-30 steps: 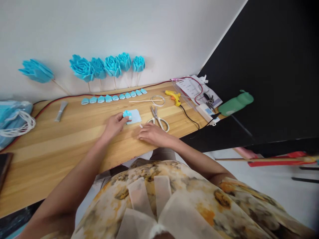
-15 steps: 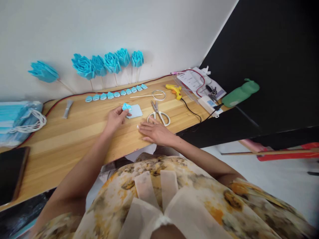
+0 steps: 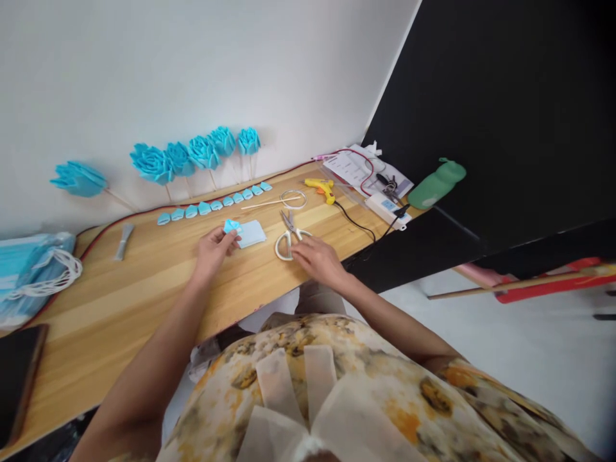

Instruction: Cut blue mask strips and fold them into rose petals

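Observation:
My left hand [image 3: 214, 250] pinches a small folded light-blue fabric petal [image 3: 231, 226] between thumb and fingers. Just right of it, a stack of pale blue fabric squares [image 3: 251, 234] lies on the wooden table. My right hand [image 3: 318, 258] has its fingers closed at the white handles of the scissors [image 3: 289, 239], which lie flat with their blades pointing away from me. The fingers partly cover the right handle loop. Behind both hands runs a row of folded blue petals [image 3: 204, 208], with a thin stick [image 3: 262, 204] and a wire ring [image 3: 302, 204] beside it.
Several blue fabric flowers [image 3: 153, 163] on sticks lean against the wall. A yellow glue gun [image 3: 321, 188], power strip [image 3: 387, 210], papers [image 3: 346, 165] and green bottle [image 3: 437, 185] occupy the right. At left lie bagged blue masks [image 3: 29, 269], a bundle of strips [image 3: 124, 242] and a dark tablet [image 3: 19, 378].
My right hand has moved from the bare tabletop to the scissors handles, its fingers drawing together. My left hand keeps hold of the petal. The whole view has shifted slightly.

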A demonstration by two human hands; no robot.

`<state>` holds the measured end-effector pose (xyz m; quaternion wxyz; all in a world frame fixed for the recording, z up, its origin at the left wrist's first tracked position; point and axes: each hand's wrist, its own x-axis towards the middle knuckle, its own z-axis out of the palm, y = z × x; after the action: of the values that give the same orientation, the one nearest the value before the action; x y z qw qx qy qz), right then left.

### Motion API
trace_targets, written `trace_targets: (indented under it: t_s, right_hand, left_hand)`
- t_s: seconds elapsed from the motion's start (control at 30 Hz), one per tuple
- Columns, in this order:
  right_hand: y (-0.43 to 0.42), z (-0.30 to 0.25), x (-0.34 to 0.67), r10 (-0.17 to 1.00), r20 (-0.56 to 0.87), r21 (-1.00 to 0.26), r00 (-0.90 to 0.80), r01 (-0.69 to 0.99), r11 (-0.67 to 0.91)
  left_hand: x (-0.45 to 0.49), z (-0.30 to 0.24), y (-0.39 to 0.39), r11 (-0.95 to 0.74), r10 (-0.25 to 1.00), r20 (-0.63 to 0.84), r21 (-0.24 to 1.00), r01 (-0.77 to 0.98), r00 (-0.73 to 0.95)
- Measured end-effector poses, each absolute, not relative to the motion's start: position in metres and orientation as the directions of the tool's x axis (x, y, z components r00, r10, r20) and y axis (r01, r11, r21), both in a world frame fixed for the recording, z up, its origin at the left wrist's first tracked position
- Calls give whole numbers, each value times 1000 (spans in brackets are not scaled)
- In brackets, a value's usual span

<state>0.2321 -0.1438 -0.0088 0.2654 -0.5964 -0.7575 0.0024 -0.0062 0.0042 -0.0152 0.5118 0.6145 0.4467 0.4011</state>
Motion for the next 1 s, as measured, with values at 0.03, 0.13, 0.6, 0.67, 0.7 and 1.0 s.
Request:
trace_targets:
  t_s: [0.03, 0.13, 0.6, 0.67, 0.7, 1.0]
  right_hand:
    - [-136, -4, 239, 920, 380, -318, -94, 921, 226]
    - [-113, 10, 261, 952, 306, -300, 30, 952, 66]
    - [-79, 36, 245, 991, -132, -2, -29, 1000, 29]
    - [-84, 44, 243, 986, -146, 6, -85, 996, 86]
    - [-85, 47, 244, 986, -130, -10, -107, 994, 107]
    - [-50, 52, 226, 956, 163, -755, -245, 592, 280]
  left_hand:
    - [-7, -15, 4, -83, 957, 37, 985, 149, 286]
    - [-7, -14, 4, -85, 951, 32, 984, 160, 309]
    - [-7, -11, 5, 10, 961, -45, 992, 127, 272]
    - [-7, -12, 6, 15, 962, -34, 997, 70, 271]
    - [-7, -12, 6, 16, 960, -29, 999, 50, 278]
    - [5, 4, -14, 29, 893, -69, 995, 97, 446]
